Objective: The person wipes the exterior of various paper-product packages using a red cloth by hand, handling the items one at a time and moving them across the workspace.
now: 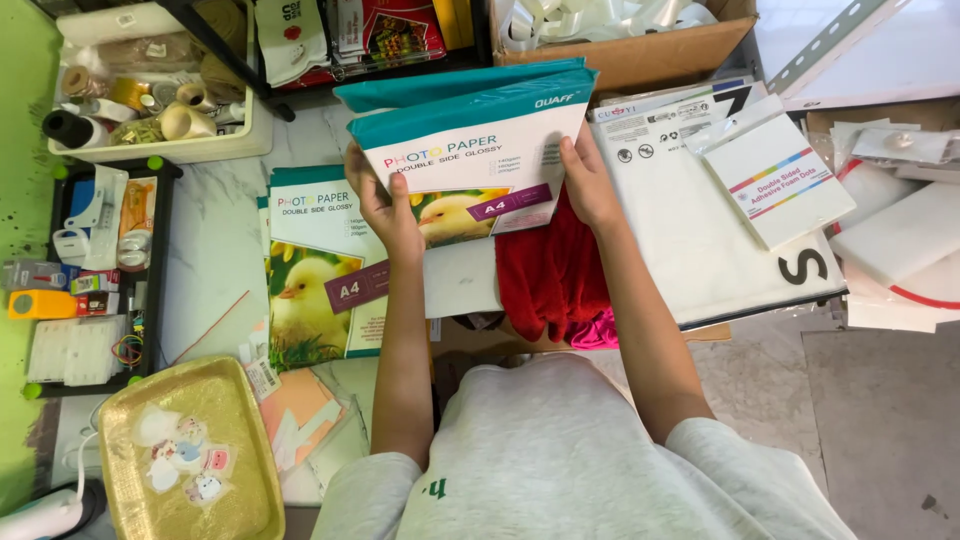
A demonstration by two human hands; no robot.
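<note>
Teal-topped paper pack [470,150]: held up above the red cloth [545,275].
Left hand [385,205]: gripping its left edge.
Right hand [588,180]: clasping its right edge.
Second pack [320,270]: flat on floor, left.

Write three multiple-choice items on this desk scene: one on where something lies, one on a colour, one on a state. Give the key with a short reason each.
1. Where does the gold tray lie?
A. at the lower left, near the person
B. on the red cloth
C. inside the cardboard box

2. What colour is the top band of the photo paper pack held up in both hands?
A. orange
B. teal
C. black

3. How is that pack held?
A. lying flat, untouched
B. pinched by one hand only
C. gripped at both side edges

Key: 1 A, the tray sits at the bottom left corner of the view. 2 B, a teal band runs across the pack's top. 3 C, the left hand and the right hand each clasp one side edge.
</note>
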